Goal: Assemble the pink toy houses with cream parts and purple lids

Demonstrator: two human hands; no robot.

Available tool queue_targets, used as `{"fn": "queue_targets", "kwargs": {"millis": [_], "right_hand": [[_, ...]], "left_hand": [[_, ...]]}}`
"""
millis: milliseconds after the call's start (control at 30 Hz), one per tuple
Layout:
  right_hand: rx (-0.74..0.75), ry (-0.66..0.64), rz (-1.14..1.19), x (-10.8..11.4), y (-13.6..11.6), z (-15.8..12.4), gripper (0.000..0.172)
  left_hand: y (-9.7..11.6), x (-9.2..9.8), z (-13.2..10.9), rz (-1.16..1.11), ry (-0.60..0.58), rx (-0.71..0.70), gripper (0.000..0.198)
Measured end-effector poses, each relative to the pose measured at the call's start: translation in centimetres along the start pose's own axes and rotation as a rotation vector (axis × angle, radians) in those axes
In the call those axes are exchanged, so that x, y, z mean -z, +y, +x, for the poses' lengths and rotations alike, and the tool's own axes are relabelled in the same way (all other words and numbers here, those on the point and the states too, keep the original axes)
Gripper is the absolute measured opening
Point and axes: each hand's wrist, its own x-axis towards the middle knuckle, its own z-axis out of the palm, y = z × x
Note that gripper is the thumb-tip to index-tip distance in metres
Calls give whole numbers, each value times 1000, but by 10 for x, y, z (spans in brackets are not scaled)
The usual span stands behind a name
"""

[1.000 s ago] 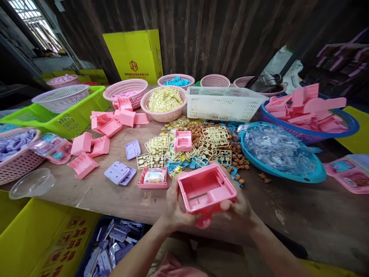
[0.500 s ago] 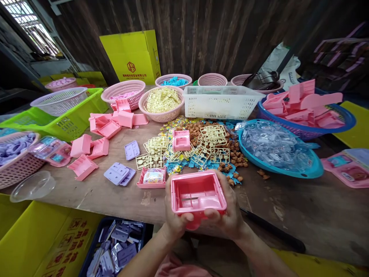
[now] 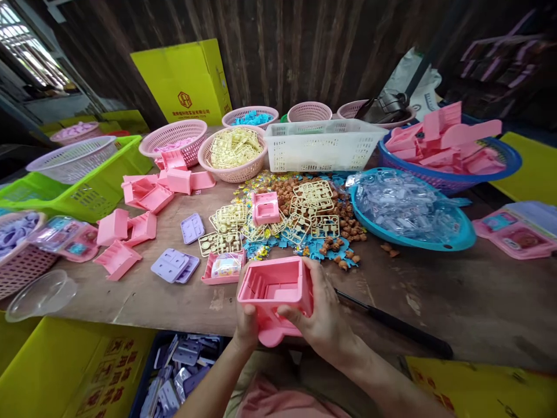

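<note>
Both my hands hold a pink plastic toy box (image 3: 276, 319) over the table's front edge, its hollow opening tilted up and a rounded tab at the bottom. My left hand (image 3: 246, 325) grips its left side, thumb at the front. Around the right side wraps my right hand (image 3: 324, 313), thumb on the front face. Just beyond lies a pink tray (image 3: 208, 277) with a clear packet (image 3: 226, 265) in it. Left of that are purple plates (image 3: 174, 266). Cream sprue frames (image 3: 313, 200), a pink part (image 3: 265, 208) and brown figures (image 3: 278, 188) form a pile.
A black-handled tool (image 3: 409, 328) lies right of my hands. A blue-green basin (image 3: 465, 235) holds clear packets; a blue basket (image 3: 511, 168) holds pink parts. Loose pink pieces (image 3: 156, 197) lie left. A white basket (image 3: 322, 151) stands behind. Yellow cartons (image 3: 52, 366) stand below left.
The pink toy box has been turned and tilted, so its right side and lower front now show. My hands have shifted with it, and the whole view has moved slightly.
</note>
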Motion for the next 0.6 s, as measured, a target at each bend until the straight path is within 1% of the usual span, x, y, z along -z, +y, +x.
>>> {"fn": "queue_targets", "kwargs": {"millis": [67, 100, 167, 200, 267, 300, 367, 433, 467, 500, 533, 600], "right_hand": [[-48, 25, -14, -4, 0, -3, 72], [-67, 18, -16, -4, 1, -5, 74], [-69, -58, -9, 0, 9, -9, 80], [-53, -110, -10, 5, 16, -11, 80], [-24, -198, -80, 18, 36, -16, 71], [-30, -221, -173, 26, 48, -19, 64], [-84, -251, -479, 41, 74, -28, 46], [-123, -281, -783, 51, 97, -39, 25], [-119, -290, -880, 54, 107, -45, 17], [-99, -290, -927, 56, 114, -49, 14], [-72, -286, -923, 57, 119, -53, 16], [-58, -261, -804, 58, 123, -55, 20]], "left_hand": [[-4, 4, 0, -35, -28, 50, 94], [-5, 6, 0, -46, -40, 83, 90], [-3, 10, 5, -80, -20, 194, 80], [0, 11, 9, -93, 1, 258, 74], [7, 13, 19, -93, 52, 356, 61], [12, 14, 24, -69, 75, 385, 54], [19, 14, 35, 22, 76, 431, 43], [24, 13, 44, 152, 9, 489, 40], [25, 12, 48, 228, -48, 518, 42], [26, 11, 52, 309, -115, 540, 45], [27, 10, 56, 399, -185, 555, 49], [29, 5, 64, 645, -321, 546, 54]]}}
